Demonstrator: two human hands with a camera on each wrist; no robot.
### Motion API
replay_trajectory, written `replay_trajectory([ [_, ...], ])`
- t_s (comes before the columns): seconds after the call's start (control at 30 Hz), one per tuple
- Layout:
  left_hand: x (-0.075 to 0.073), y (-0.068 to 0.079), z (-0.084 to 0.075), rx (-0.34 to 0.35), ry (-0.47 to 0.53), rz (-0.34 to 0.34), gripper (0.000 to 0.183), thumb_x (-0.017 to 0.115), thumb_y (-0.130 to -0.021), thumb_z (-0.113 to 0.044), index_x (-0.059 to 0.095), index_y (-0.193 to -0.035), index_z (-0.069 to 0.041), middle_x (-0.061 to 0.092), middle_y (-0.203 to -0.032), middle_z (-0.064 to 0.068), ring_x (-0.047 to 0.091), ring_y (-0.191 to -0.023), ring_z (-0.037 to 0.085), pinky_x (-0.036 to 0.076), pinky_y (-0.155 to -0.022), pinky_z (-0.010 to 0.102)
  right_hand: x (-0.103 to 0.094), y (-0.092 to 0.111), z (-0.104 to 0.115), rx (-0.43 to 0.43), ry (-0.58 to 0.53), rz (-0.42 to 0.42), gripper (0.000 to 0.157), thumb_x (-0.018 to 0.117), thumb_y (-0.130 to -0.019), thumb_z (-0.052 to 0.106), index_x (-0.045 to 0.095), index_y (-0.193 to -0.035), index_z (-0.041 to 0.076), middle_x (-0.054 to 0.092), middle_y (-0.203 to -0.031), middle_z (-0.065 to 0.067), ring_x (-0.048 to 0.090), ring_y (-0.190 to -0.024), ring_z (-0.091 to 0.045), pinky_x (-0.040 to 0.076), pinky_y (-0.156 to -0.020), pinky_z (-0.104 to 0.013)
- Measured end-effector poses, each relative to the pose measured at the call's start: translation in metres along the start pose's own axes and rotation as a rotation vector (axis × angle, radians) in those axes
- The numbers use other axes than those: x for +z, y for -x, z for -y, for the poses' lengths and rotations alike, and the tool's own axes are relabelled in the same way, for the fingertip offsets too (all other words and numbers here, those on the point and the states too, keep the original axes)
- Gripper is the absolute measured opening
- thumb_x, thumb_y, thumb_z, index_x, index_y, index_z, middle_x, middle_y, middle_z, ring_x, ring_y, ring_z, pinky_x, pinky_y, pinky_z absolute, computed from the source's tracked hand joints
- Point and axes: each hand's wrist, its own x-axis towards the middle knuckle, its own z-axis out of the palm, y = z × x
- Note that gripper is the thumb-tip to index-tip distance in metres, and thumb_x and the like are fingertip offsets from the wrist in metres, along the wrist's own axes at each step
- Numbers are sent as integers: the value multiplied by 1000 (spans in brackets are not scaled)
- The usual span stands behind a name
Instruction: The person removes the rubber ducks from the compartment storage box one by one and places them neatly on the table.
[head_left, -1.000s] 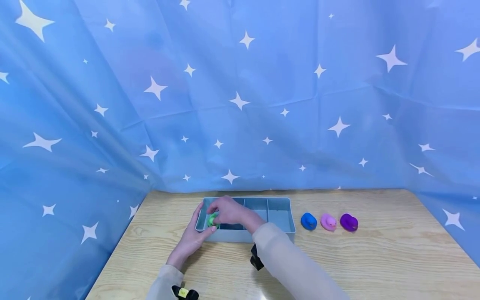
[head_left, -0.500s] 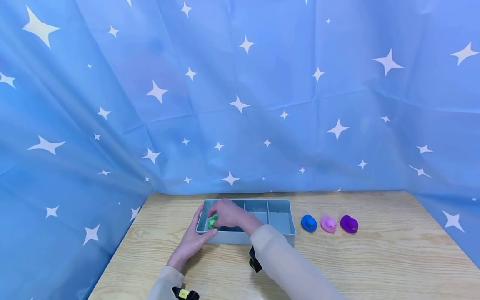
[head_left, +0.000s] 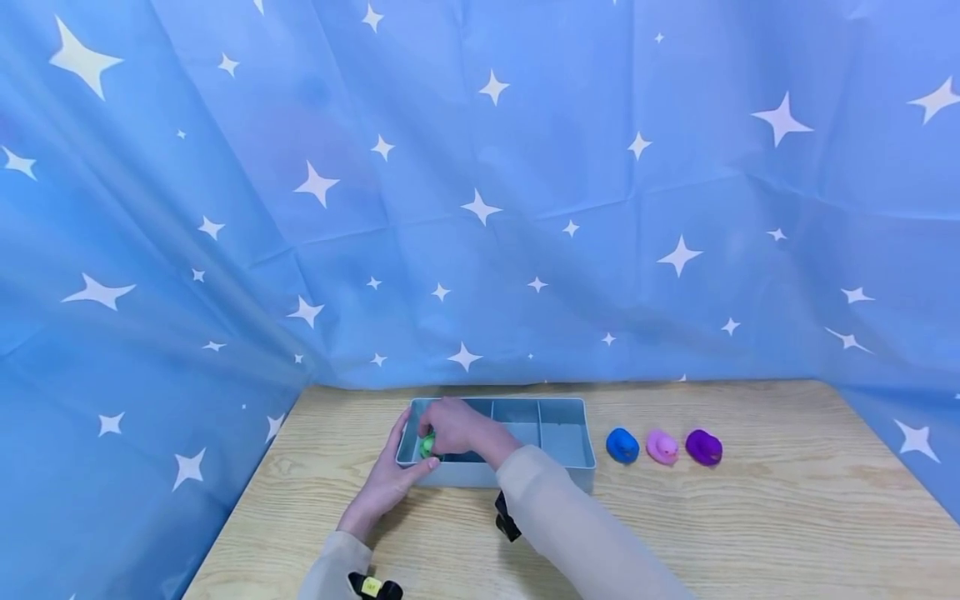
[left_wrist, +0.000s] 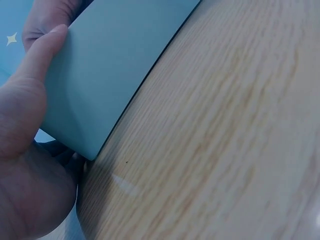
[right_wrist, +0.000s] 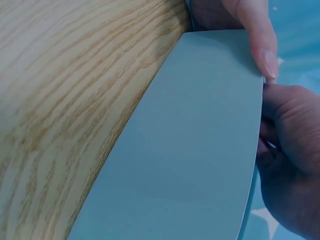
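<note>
A grey-blue divided box [head_left: 487, 476] sits on the table, its long side toward me. My left hand [head_left: 384, 483] grips the left end, with the thumb at the front rim and the fingers along the side. In the left wrist view the box wall [left_wrist: 105, 75] fills the space beside that hand. My right hand [head_left: 456, 428] reaches over the rim into the leftmost compartment, its curled fingers on a small green rubber duck [head_left: 427, 446]. The duck is partly covered by the fingers. In the right wrist view the box wall [right_wrist: 190, 130] hides the duck.
Right of the box, a blue duck [head_left: 622, 446], a pink duck [head_left: 662, 447] and a purple duck [head_left: 704, 447] stand in a row on the wooden table [head_left: 787, 517]. A blue star-patterned curtain [head_left: 555, 167] hangs behind and at the left.
The right hand's fingers have shifted slightly and curl closer round the green duck, which stays in the leftmost compartment. The left hand keeps its grip. The head view has shifted slightly.
</note>
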Motion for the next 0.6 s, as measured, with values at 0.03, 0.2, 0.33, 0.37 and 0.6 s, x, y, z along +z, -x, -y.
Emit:
replay_trajectory([
  [0.03, 0, 0, 0, 1, -1, 0, 98, 79, -92, -29, 13, -166, -28, 22, -165, 22, 35, -141, 45, 33, -111, 61, 0, 0, 0, -1, 6, 0, 23, 79, -87, 7, 80, -109, 12, 74, -100, 6, 57, -86, -8, 49, -76, -21],
  [0.2, 1, 1, 0, -4, 6, -3, 98, 79, -92, -29, 14, -166, -29, 22, -166, 21, 34, -143, 44, 32, -112, 61, 2, -1, 0, -16, 40, -3, 18, 79, -87, 7, 81, -104, 14, 72, -93, 8, 56, -81, -8, 49, -76, -21],
  [0.33, 1, 1, -1, -9, 8, -8, 98, 80, -92, -29, 14, -166, -30, 19, -167, 21, 32, -144, 44, 31, -113, 61, 3, -4, 2, -14, 73, 0, 16, 78, -88, 6, 81, -102, 14, 72, -92, 8, 55, -81, -7, 50, -81, -22],
  [0.37, 1, 1, -2, -9, 7, -8, 99, 80, -92, -29, 14, -166, -29, 18, -167, 20, 31, -144, 44, 30, -113, 61, 3, -4, 2, -12, 79, 0, 16, 78, -88, 6, 81, -101, 15, 72, -92, 8, 56, -82, -7, 50, -82, -23],
  [0.6, 0, 0, -1, -1, -2, 0, 98, 79, -93, -29, 13, -166, -28, 14, -168, 20, 39, -138, 43, 33, -112, 60, 3, -3, 6, -8, 101, 8, 15, 78, -90, 6, 82, -101, 15, 72, -90, 8, 54, -80, -8, 48, -77, -22],
])
